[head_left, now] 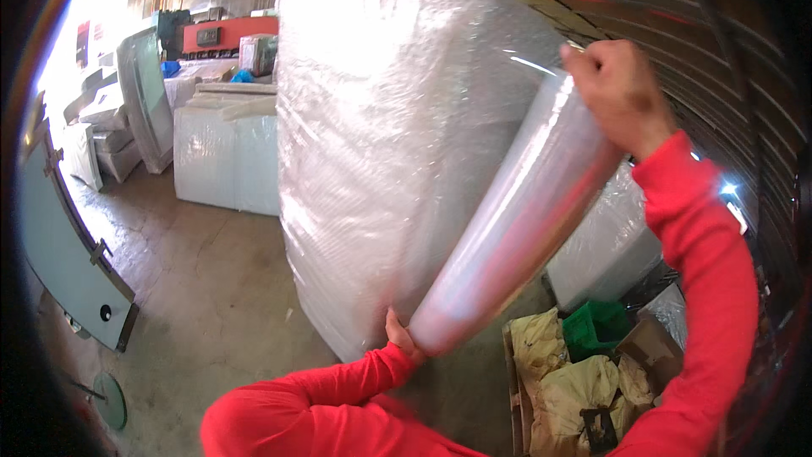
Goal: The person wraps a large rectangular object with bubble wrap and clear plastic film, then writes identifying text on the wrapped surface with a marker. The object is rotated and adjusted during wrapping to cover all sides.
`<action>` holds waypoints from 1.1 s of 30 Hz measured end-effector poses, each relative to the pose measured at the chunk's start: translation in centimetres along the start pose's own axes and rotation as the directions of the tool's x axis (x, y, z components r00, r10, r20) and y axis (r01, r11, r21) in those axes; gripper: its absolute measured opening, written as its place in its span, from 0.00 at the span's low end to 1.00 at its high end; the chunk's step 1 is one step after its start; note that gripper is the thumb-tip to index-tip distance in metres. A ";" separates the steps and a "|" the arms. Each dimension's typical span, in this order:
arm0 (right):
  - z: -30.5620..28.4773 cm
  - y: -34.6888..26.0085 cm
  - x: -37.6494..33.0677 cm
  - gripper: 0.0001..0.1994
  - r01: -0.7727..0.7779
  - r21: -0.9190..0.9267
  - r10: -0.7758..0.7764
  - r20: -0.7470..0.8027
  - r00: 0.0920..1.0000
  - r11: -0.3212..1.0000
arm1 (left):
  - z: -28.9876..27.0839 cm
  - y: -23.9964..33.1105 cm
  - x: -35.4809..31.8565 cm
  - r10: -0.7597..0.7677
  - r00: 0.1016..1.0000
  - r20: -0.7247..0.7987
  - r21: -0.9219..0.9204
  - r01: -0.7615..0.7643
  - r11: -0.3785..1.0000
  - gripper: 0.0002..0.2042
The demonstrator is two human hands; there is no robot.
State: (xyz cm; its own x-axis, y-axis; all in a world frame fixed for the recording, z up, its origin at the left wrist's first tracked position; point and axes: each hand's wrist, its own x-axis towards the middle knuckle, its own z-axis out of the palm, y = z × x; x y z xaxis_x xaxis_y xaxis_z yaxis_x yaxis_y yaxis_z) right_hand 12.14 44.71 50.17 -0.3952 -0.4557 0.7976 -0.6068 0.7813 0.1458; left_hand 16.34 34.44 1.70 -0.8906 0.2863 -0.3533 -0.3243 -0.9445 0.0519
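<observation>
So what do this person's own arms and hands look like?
The sleeves are long, bright red and softly creased, reaching down to the wrists. The left hand and right hand look bare, with no gloves or cables visible.

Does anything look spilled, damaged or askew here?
No spill or damage stands out. The untidiest spot is lower right: yellow material lies crumpled beside a green bin. The clear film roll is tilted, but the right hand grips its upper end.
</observation>
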 end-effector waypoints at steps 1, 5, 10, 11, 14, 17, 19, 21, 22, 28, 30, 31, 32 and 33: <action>1.0 0.8 0.4 0.24 0.078 0.043 -0.077 -0.032 0.997 0.996 | 0.9 -0.6 1.2 0.122 0.991 0.045 0.025 -0.124 0.992 0.57; 2.8 3.2 1.4 0.26 0.140 0.207 -0.132 -0.050 0.990 0.968 | 1.8 -1.8 4.5 0.581 0.743 0.331 -0.111 -0.581 0.806 0.47; 0.5 4.0 1.8 0.22 0.205 0.425 -0.328 0.239 0.914 0.882 | -1.3 -1.3 4.7 0.659 0.734 0.162 0.052 -0.674 0.737 0.40; 1.2 4.3 2.3 0.22 0.311 0.450 -0.414 0.151 0.898 0.837 | -1.6 -1.3 4.5 0.612 0.762 0.211 0.007 -0.627 0.779 0.39; 3.3 4.3 3.1 0.22 0.496 0.501 -0.575 0.003 0.818 0.709 | -1.6 -1.8 3.7 0.551 0.803 0.225 -0.113 -0.540 0.834 0.38; 6.7 4.8 4.3 0.22 0.591 0.557 -0.677 -0.068 0.733 0.584 | 0.0 -3.0 3.5 0.598 0.725 0.341 -0.095 -0.606 0.790 0.36; 8.2 5.2 5.1 0.22 0.633 0.589 -0.720 -0.120 0.683 0.502 | 0.9 -3.9 3.6 0.694 0.665 0.276 0.848 -0.508 0.150 0.35; 9.1 5.6 5.8 0.22 0.671 0.611 -0.757 -0.171 0.630 0.420 | 0.7 -4.9 4.2 0.808 0.558 0.190 0.742 0.457 -0.490 0.36; 9.5 5.7 6.1 0.23 0.686 0.621 -0.772 -0.195 0.605 0.380 | 0.2 -5.3 4.7 0.815 0.523 0.247 0.791 0.377 -0.482 0.35; 11.5 5.7 7.9 0.23 0.745 0.644 -0.830 -0.311 0.463 0.174 | -6.5 -6.5 10.2 0.945 0.327 0.004 0.303 -0.901 0.310 0.26; 11.3 6.1 7.5 0.23 0.749 0.654 -0.827 -0.360 0.432 0.106 | -7.7 -6.5 11.9 0.940 0.259 -0.221 -0.310 -0.933 0.184 0.21; 11.0 6.7 6.9 0.23 0.750 0.657 -0.829 -0.376 0.413 0.077 | -7.9 -6.5 12.4 0.943 0.201 -0.266 -0.314 -0.943 0.112 0.20; 10.5 7.6 6.2 0.23 0.751 0.659 -0.831 -0.390 0.397 0.050 | -7.8 -6.6 12.6 0.960 0.119 -0.255 -0.344 -0.939 0.025 0.18; 9.9 8.9 5.1 0.23 0.754 0.657 -0.836 -0.403 0.371 0.018 | -7.6 -7.0 12.5 0.943 -0.109 -0.315 0.225 -0.974 -0.037 0.17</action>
State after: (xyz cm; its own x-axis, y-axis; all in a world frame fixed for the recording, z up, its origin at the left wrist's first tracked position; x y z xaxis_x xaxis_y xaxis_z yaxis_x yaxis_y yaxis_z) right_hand -2.11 45.14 49.75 0.6391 -0.6506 0.4102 -0.7616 -0.6097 0.2195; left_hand 9.93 43.39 -10.16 -0.1082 -0.9724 -0.2066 0.8075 -0.2072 0.5523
